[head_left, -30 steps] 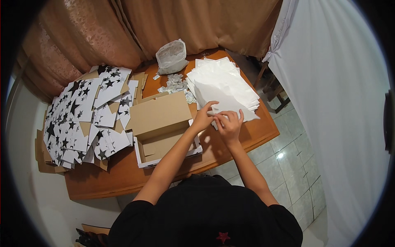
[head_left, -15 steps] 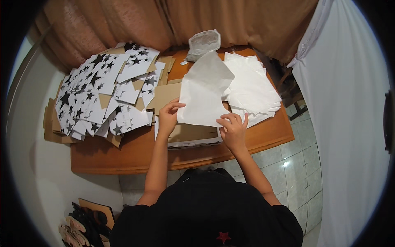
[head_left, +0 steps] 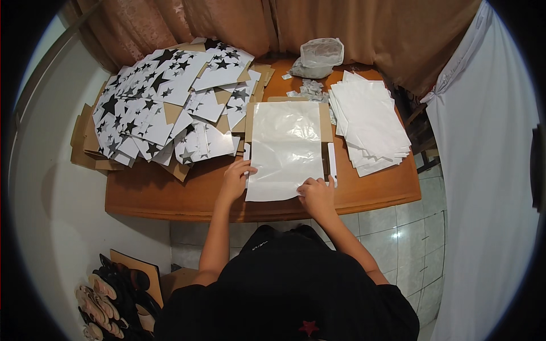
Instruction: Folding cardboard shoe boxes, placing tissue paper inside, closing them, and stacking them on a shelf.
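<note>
White sheet [head_left: 285, 153] is lying across open box [head_left: 326, 128], not inside; left hand [head_left: 234, 179] and right hand [head_left: 317, 197] are grasping its edges; stacked sheets [head_left: 372, 122] are waiting.

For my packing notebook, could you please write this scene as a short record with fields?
Left hand: fingers hold white sheet by left edge
Right hand: fingers at its lower right corner
Under sheet: open cardboard box
Left: pile of star-printed cartons
Right: stack of white sheets
Beyond box: small packets, plastic bag
</note>
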Demonstrator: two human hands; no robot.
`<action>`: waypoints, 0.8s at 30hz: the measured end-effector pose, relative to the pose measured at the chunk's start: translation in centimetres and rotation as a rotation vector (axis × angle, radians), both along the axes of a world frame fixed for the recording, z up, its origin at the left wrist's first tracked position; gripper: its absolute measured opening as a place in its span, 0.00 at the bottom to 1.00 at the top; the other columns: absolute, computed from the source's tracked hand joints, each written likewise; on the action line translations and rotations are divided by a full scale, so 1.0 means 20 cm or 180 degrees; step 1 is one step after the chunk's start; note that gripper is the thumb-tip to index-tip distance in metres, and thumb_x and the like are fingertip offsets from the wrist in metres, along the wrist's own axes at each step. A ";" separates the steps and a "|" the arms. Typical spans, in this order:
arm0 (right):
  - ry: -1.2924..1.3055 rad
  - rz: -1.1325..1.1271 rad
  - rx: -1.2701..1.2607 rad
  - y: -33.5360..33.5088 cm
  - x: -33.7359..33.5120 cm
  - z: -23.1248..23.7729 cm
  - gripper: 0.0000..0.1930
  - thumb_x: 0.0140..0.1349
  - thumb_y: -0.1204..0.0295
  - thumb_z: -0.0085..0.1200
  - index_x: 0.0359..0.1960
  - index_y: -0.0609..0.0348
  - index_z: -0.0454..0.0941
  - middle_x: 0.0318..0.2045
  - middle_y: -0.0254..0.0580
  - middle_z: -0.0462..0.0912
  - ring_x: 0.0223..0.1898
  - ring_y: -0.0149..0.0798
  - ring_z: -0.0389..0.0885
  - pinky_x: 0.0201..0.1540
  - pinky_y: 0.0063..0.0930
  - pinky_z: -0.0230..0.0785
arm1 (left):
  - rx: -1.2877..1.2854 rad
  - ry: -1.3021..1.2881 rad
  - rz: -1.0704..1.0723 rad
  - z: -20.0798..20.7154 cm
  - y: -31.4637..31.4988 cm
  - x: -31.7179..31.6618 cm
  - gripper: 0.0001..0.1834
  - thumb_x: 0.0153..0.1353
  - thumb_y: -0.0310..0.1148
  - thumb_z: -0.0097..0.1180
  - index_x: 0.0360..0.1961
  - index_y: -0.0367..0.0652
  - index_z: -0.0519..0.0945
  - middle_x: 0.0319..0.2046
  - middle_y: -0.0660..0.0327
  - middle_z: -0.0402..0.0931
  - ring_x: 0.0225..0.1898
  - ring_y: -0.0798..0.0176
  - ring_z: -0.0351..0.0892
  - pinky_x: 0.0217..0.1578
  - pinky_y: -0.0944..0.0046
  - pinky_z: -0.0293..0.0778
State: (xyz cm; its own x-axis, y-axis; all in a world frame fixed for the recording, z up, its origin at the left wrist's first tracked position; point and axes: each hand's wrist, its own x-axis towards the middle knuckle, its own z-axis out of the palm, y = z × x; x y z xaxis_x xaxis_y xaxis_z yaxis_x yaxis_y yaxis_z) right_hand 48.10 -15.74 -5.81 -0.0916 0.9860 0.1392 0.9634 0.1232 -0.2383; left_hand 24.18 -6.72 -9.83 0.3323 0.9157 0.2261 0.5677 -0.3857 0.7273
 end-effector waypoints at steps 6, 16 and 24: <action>0.0293 -0.0021 -0.0199 -0.03 -0.03 0.11 0.14 0.44 0.58 0.62 0.30 0.51 0.81 0.35 0.37 0.77 0.40 0.43 0.73 0.54 0.58 0.51 | -0.0204 0.0406 0.0125 0.05 0.04 0.05 0.10 0.51 0.31 0.49 0.31 0.42 0.80 0.38 0.54 0.76 0.47 0.50 0.70 0.54 0.57 0.60; 0.1462 -0.0765 0.0431 0.36 0.39 0.09 0.16 0.52 0.59 0.54 0.36 0.58 0.78 0.37 0.43 0.78 0.39 0.44 0.76 0.46 0.41 0.61 | -0.0308 0.1651 0.0613 0.29 -0.01 0.19 0.17 0.54 0.43 0.52 0.39 0.44 0.78 0.46 0.52 0.70 0.55 0.46 0.60 0.57 0.33 0.41; 0.0888 -0.1086 0.0174 0.96 0.73 -0.32 0.14 0.53 0.67 0.48 0.40 0.54 0.78 0.40 0.42 0.77 0.41 0.46 0.76 0.47 0.54 0.60 | -0.0350 0.1577 -0.0286 0.28 0.28 0.73 0.25 0.53 0.46 0.53 0.52 0.49 0.71 0.60 0.52 0.56 0.65 0.45 0.44 0.59 0.35 0.40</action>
